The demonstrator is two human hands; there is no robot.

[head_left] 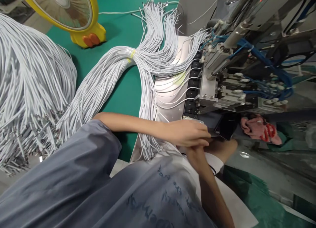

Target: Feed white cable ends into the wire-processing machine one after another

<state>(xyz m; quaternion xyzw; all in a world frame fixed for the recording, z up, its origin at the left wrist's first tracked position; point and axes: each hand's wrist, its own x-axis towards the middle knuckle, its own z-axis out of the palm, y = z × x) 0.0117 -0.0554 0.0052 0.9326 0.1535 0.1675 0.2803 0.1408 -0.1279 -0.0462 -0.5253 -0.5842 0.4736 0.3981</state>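
The cables (pixel 103 73) are white, their tie (pixel 132 53) yellow, the table (pixel 123 93) green, the ten-o'clock fan (pixel 66 12) yellow, the two-o'clock tubing (pixel 269 63) blue.

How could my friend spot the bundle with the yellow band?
Find the green tabletop. Across it, between the yellow fan and the machine, arches a bundle of white cables. A yellow band crosses it; none shows on the larger cable heap at far left.

We see a green tabletop (pixel 123 96) bearing a yellow fan (pixel 61 1) at far left and, right of it, a yellow-banded bundle of white cables (pixel 103 70), splayed toward the far side
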